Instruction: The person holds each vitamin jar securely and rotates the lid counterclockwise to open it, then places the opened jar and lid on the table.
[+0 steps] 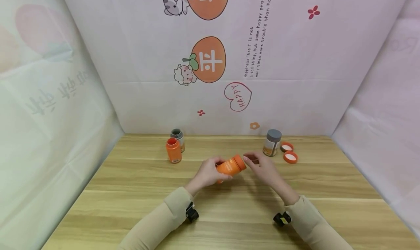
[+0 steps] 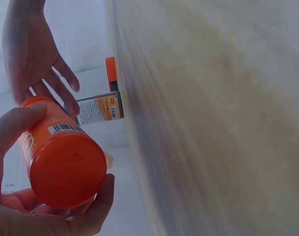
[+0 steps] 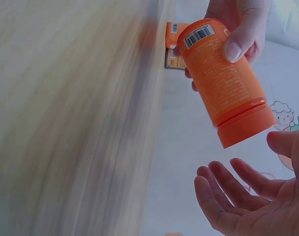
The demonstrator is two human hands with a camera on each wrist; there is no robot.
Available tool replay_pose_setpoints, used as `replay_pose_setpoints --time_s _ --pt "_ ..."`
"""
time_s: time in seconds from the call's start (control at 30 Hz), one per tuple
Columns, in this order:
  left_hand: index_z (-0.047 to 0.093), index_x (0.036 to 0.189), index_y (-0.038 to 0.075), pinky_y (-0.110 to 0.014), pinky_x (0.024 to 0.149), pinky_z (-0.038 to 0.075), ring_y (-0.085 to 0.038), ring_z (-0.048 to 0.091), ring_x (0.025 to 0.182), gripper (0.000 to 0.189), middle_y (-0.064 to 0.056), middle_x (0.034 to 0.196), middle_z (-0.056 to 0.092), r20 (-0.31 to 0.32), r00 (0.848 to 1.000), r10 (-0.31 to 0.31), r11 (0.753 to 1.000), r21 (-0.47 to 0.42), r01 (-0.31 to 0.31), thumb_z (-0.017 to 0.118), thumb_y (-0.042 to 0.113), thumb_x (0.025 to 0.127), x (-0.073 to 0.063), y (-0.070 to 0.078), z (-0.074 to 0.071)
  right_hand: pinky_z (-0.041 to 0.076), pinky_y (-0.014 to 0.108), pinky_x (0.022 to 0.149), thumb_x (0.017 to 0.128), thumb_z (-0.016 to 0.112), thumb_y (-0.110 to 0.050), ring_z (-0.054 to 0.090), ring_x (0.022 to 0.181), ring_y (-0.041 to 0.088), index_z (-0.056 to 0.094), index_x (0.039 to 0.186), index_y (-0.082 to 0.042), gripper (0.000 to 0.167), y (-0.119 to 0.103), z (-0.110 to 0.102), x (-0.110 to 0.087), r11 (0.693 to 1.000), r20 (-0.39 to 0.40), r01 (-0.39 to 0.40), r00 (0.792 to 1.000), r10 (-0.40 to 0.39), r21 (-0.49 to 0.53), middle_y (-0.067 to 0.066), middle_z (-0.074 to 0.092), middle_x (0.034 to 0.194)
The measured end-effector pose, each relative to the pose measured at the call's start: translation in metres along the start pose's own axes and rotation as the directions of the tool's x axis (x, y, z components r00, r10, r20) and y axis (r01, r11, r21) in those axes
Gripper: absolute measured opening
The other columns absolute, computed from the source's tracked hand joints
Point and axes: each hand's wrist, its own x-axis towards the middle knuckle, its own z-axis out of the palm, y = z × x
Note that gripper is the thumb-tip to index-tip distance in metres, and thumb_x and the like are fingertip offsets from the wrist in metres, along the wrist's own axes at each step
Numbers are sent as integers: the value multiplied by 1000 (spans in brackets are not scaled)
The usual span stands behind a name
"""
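Note:
My left hand grips an orange bottle, tilted over the table with its orange lid toward the right. The left wrist view shows the round base of this bottle, with thumb and fingers wrapped about its sides. Just beyond the lid is my right hand, its fingers loosely bent and holding nothing. A small gap between the right fingertips and the lid shows in the right wrist view.
Toward the back left of the wooden table stand a lidless orange bottle and a lidless grey-rimmed jar. At the back right, a grey-lidded jar stands beside two orange lids, lying flat. A printed cloth hangs behind.

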Motion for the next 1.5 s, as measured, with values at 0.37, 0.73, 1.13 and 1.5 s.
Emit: replay_pose_setpoints --time_s 0.37,0.73,1.13,1.5 --pt "66 110 12 -28 75 49 -10 58 84 54 1 98 67 -4 1000 -7 1000 -16 6 87 28 63 -9 5 0 52 43 82 96 50 -41 62 101 29 60 121 -6 44 -10 4 -1 1000 19 6 1000 -6 7 13 66 113" --pt "65 110 10 -28 74 50 -12 58 85 54 -2 102 66 -17 1000 4 1000 -5 -4 88 24 63 -17 10 2 54 30 71 95 52 -43 64 95 24 60 120 -8 44 -15 10 -4 998 96 -41 995 37 44 13 66 111" --pt "65 111 12 -27 74 49 -13 56 86 52 -1 103 64 -19 1000 14 1000 -4 -14 87 21 64 -20 14 2 56 35 65 94 51 -48 61 77 14 61 116 -6 49 -15 11 -5 986 159 -141 979 125 94 11 66 98" --pt "66 109 11 -26 71 48 -12 56 83 52 -1 99 65 -11 999 35 999 21 -35 87 23 64 -20 14 2 56 37 66 93 53 -48 60 71 14 62 113 -6 47 -18 9 -6 978 167 -177 974 156 114 10 65 91"
